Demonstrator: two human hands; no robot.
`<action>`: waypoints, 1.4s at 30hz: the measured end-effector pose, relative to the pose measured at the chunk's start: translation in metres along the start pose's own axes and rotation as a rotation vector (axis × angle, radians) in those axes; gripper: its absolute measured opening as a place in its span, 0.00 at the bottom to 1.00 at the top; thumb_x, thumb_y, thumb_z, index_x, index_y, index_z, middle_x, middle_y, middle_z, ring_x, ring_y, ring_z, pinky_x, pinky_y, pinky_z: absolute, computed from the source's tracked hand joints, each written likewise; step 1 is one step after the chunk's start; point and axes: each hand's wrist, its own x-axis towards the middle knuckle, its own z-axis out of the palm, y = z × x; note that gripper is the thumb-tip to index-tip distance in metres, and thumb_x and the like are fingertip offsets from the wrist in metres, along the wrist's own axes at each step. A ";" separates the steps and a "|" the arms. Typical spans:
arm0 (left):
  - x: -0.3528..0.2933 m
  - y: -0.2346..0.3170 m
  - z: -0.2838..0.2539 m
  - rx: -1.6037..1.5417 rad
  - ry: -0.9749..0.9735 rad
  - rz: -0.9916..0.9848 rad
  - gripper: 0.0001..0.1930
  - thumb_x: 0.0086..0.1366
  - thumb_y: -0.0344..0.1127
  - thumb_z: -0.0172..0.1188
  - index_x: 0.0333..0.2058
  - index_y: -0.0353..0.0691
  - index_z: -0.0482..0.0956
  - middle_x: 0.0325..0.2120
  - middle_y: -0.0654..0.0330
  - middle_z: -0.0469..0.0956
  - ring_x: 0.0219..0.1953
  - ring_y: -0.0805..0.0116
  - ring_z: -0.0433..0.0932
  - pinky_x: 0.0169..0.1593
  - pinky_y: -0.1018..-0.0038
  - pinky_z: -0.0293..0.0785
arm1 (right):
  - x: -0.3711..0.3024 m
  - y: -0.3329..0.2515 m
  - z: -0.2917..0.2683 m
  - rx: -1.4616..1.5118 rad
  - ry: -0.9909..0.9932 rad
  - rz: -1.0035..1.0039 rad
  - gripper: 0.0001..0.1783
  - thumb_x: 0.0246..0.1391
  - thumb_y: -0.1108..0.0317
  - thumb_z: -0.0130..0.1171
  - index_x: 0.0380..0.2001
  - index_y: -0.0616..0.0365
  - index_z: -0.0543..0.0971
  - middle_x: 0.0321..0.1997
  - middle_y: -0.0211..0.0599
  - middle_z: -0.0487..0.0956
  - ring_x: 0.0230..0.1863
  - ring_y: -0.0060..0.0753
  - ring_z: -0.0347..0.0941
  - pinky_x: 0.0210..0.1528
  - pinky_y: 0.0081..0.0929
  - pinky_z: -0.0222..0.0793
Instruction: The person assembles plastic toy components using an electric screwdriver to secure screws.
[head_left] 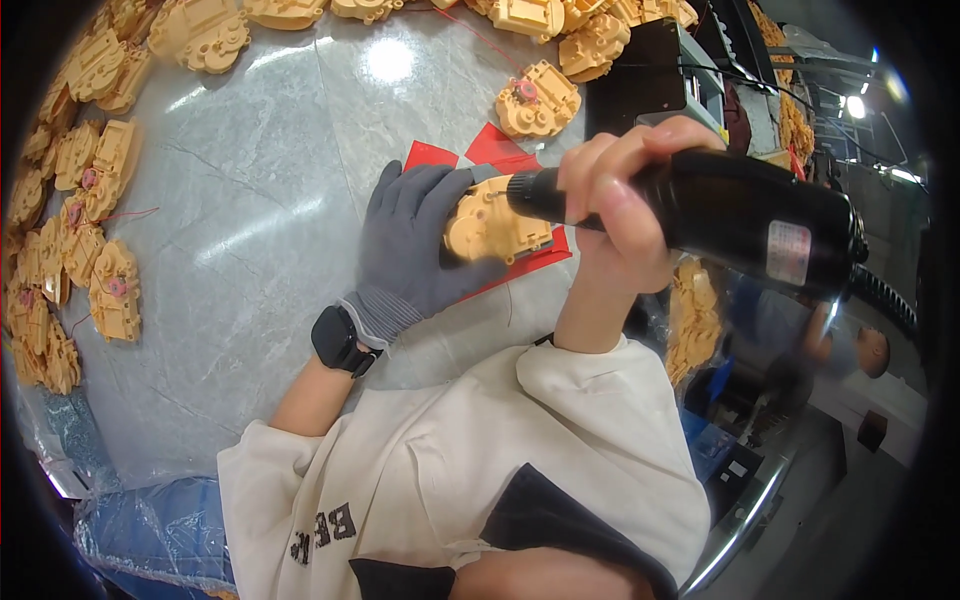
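Observation:
My left hand point(415, 225), in a grey glove, wraps around the left side of a yellow-orange plastic gearbox housing point(490, 228) and holds it down on the table. Red sheet pieces point(541, 254) lie beneath and around that housing. In my bare right hand point(630, 200) is a black power screwdriver point(745, 205), held nearly level with fingers curled round its body. Its ribbed nose is over the housing's upper right part; the bit's tip and any screw are hidden from me.
Several similar housings point(115, 290) line the table's left edge, some with red parts and thin wires. More housings point(595, 45) crowd the far side, one point(540, 98) just beyond my hands. A black box point(640, 75) stands far right. Someone point(868, 352) is in the right background.

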 end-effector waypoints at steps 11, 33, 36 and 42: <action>-0.001 -0.002 0.002 -0.044 0.038 0.029 0.39 0.39 0.48 0.70 0.51 0.44 0.65 0.43 0.58 0.66 0.48 0.58 0.65 0.58 0.56 0.55 | -0.002 -0.009 0.003 -0.056 -0.069 0.098 0.23 0.39 0.80 0.48 0.44 0.62 0.61 0.17 0.38 0.67 0.16 0.30 0.64 0.25 0.31 0.63; -0.002 -0.001 0.001 0.010 0.003 0.004 0.40 0.37 0.50 0.71 0.50 0.43 0.66 0.42 0.58 0.69 0.48 0.55 0.65 0.58 0.56 0.55 | 0.006 -0.005 0.007 -0.097 -0.048 0.149 0.21 0.40 0.79 0.49 0.42 0.62 0.62 0.16 0.37 0.66 0.15 0.31 0.64 0.25 0.32 0.64; -0.002 -0.003 0.002 -0.007 0.021 -0.003 0.40 0.37 0.51 0.71 0.50 0.43 0.67 0.41 0.58 0.70 0.48 0.55 0.66 0.59 0.55 0.55 | 0.004 0.002 0.009 -0.099 -0.067 0.171 0.21 0.40 0.79 0.50 0.42 0.62 0.62 0.16 0.37 0.66 0.15 0.31 0.64 0.25 0.32 0.64; -0.004 -0.002 0.001 -0.010 -0.006 -0.035 0.40 0.39 0.52 0.70 0.51 0.43 0.66 0.44 0.56 0.70 0.50 0.52 0.66 0.61 0.53 0.52 | 0.001 0.001 0.012 -0.025 0.030 0.136 0.21 0.38 0.80 0.52 0.40 0.61 0.62 0.16 0.36 0.67 0.14 0.27 0.64 0.22 0.27 0.64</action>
